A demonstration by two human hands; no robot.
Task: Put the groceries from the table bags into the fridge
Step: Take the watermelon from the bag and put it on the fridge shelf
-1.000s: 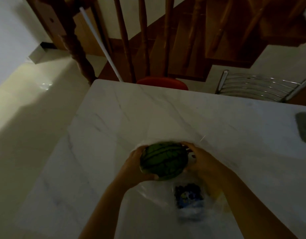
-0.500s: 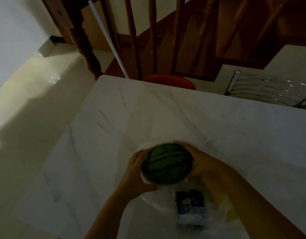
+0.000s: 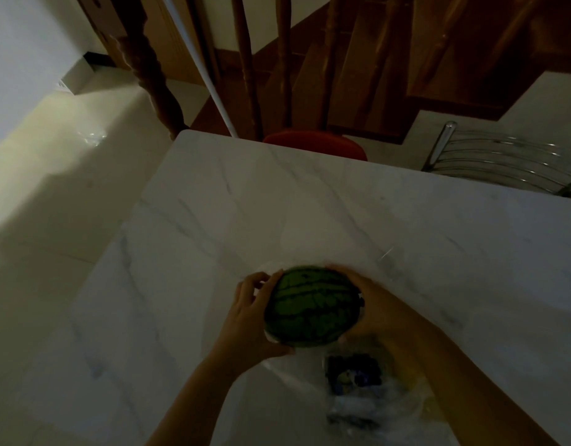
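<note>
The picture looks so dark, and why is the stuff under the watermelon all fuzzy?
Head view: the room is dim, so the watermelon and both hands look murky; the floor at left catches a pale shine; the clear bag is blurred, and its dark packet cannot be read.

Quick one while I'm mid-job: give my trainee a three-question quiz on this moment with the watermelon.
1. True or false: only one hand holds the watermelon.
2. What lies just nearer the camera than the watermelon? A) a clear plastic bag with a dark blue packet inside B) a frying pan C) a stack of plates
3. Fill in: the chair seat beyond the far edge of the table is ____ in colour.

Key: 1 false, the left hand and the right hand both grip it; 2 A; 3 red.
</note>
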